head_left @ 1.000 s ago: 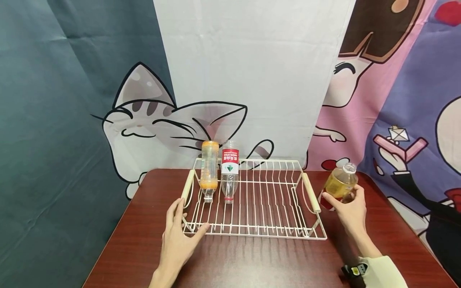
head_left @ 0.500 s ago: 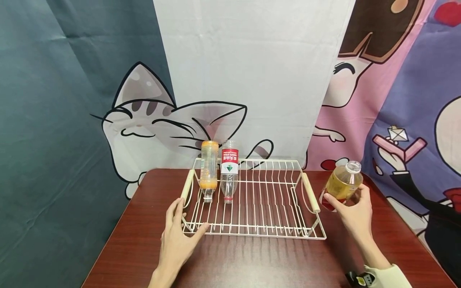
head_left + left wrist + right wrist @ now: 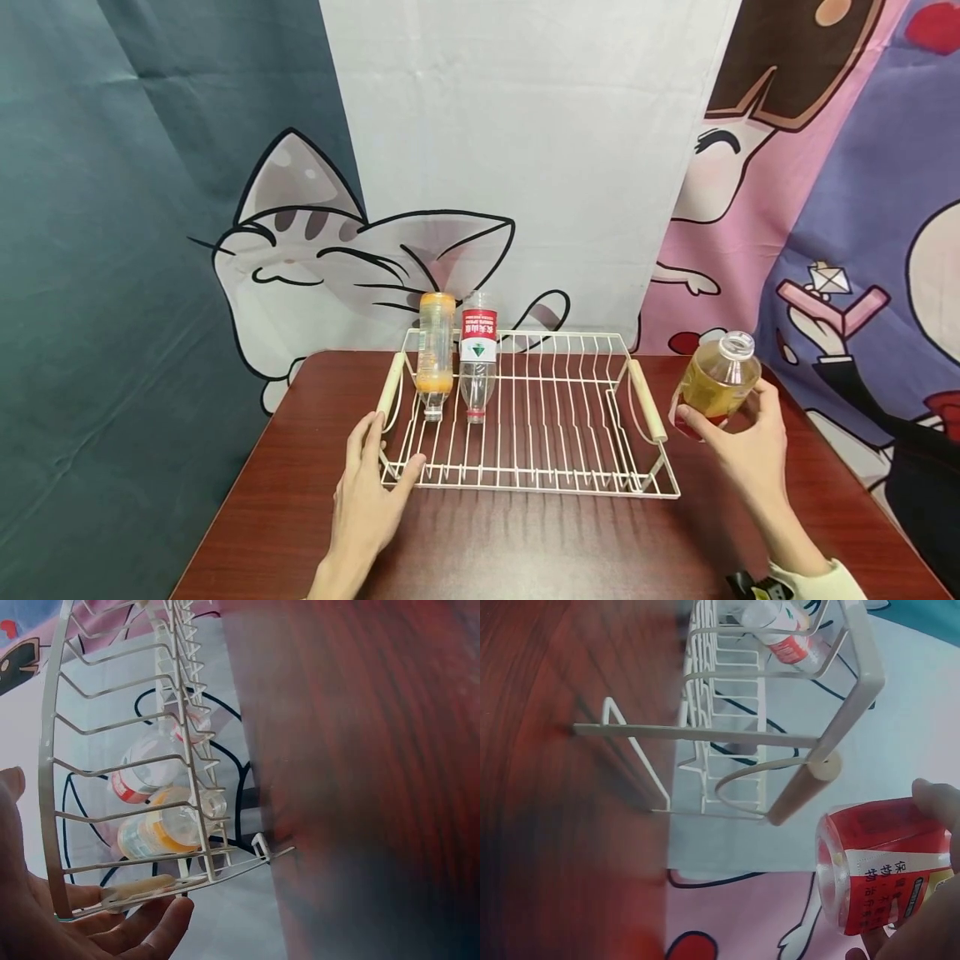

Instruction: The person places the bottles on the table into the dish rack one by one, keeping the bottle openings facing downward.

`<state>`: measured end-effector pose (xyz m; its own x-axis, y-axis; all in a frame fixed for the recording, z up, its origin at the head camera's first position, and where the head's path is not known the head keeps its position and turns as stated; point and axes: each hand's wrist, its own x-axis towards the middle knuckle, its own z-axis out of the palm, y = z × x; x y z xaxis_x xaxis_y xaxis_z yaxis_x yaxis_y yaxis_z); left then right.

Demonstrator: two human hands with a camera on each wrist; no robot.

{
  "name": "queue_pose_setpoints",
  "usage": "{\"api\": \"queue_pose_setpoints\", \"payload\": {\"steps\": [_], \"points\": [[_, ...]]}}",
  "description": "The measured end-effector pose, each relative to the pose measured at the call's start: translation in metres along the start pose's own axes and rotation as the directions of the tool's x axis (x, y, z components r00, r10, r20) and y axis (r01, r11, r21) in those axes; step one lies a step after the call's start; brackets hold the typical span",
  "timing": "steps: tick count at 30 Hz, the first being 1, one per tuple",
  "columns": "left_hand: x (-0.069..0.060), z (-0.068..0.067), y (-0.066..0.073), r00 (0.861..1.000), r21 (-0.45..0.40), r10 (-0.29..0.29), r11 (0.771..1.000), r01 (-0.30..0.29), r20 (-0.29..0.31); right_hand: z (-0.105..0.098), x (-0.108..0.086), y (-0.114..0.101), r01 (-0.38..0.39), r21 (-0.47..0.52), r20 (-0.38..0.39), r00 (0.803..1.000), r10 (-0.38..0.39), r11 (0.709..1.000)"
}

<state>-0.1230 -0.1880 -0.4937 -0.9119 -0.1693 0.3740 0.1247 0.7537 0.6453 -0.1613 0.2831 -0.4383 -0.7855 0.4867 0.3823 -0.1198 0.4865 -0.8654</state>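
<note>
My right hand (image 3: 750,446) grips a clear plastic bottle (image 3: 717,379) with a yellow and red label, to the right of a white wire dish rack (image 3: 570,475). The bottle is tilted, its capless mouth up; its red lower part (image 3: 877,862) shows in the right wrist view. My left hand (image 3: 367,500) rests against the rack's front left corner, fingers at the left wooden handle (image 3: 142,887), thumb apart from them. Inside the rack's left half, an orange-banded bottle (image 3: 435,350) and a red-and-white-labelled bottle (image 3: 478,337) lean side by side, necks down.
The rack stands on a dark red wooden table (image 3: 480,550). Its right wooden handle (image 3: 647,400) is between the rack and the held bottle. A printed cloth backdrop (image 3: 525,150) hangs behind the table.
My right hand has shifted slightly right and toward me with the bottle, which tips its mouth a little more toward me. The left thumb has drawn slightly inward.
</note>
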Motion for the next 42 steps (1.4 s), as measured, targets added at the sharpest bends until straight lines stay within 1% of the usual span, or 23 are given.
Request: {"api": "queue_pose_setpoints", "payload": {"steps": [3,8,12,15,17,19,20,22,24,27,30,32,35,38,42], "points": [[0.001,-0.001,0.0,1.0,0.013,0.008,1.0,-0.007,-0.008,-0.001,-0.003,-0.005,0.05,-0.024,-0.002,0.999,-0.05,0.998],[0.003,-0.002,0.001,1.0,0.028,-0.006,1.0,0.006,-0.006,-0.004,-0.006,-0.011,0.149,-0.058,0.006,0.989,-0.149,0.987],[0.004,-0.003,0.002,1.0,0.03,-0.024,0.999,0.024,0.003,-0.006,-0.007,-0.015,0.221,-0.125,0.015,0.975,-0.221,0.967],[0.005,-0.003,0.004,0.999,0.024,-0.037,0.999,0.037,0.008,-0.007,-0.007,-0.018,0.284,-0.16,0.027,0.959,-0.283,0.945],[0.005,-0.003,0.004,0.999,0.018,-0.039,0.999,0.039,0.007,-0.007,-0.007,-0.02,0.343,-0.151,0.044,0.939,-0.34,0.927],[0.005,-0.003,0.005,1.0,0.005,-0.024,1.0,0.024,-0.007,-0.007,-0.005,-0.022,0.412,-0.134,0.067,0.911,-0.407,0.901],[0.006,-0.002,0.006,1.0,-0.001,-0.008,1.0,0.008,-0.02,-0.007,-0.005,-0.022,0.448,-0.124,0.077,0.894,-0.442,0.885],[0.006,-0.001,0.008,0.998,-0.015,0.043,0.999,-0.043,-0.055,-0.006,-0.004,-0.022,0.52,-0.111,0.092,0.854,-0.512,0.847],[0.007,0.001,0.011,0.99,-0.029,0.104,0.994,-0.108,-0.095,-0.005,-0.003,-0.023,0.575,-0.108,0.1,0.818,-0.567,0.811],[0.008,0.003,0.018,0.973,-0.046,0.186,0.98,-0.194,-0.135,-0.004,-0.004,-0.026,0.629,-0.118,0.112,0.777,-0.62,0.768],[0.008,0.004,0.029,0.959,-0.074,0.241,0.965,-0.253,-0.148,-0.002,-0.007,-0.031,0.669,-0.14,0.125,0.744,-0.657,0.73],[0.008,0.004,0.037,0.953,-0.098,0.264,0.955,-0.28,-0.148,0.0,-0.009,-0.035,0.692,-0.148,0.133,0.722,-0.679,0.707],[0.008,0.004,0.048,0.944,-0.126,0.296,0.941,-0.314,-0.148,0.001,-0.012,-0.04,0.714,-0.153,0.162,0.7,-0.695,0.683],[0.008,0.006,0.06,0.936,-0.157,0.322,0.927,-0.342,-0.14,0.001,-0.015,-0.045,0.732,-0.156,0.212,0.68,-0.702,0.663],[0.009,0.011,0.075,0.923,-0.202,0.365,0.901,-0.383,-0.119,0.004,-0.018,-0.05,0.768,-0.157,0.242,0.639,-0.73,0.621]]}}
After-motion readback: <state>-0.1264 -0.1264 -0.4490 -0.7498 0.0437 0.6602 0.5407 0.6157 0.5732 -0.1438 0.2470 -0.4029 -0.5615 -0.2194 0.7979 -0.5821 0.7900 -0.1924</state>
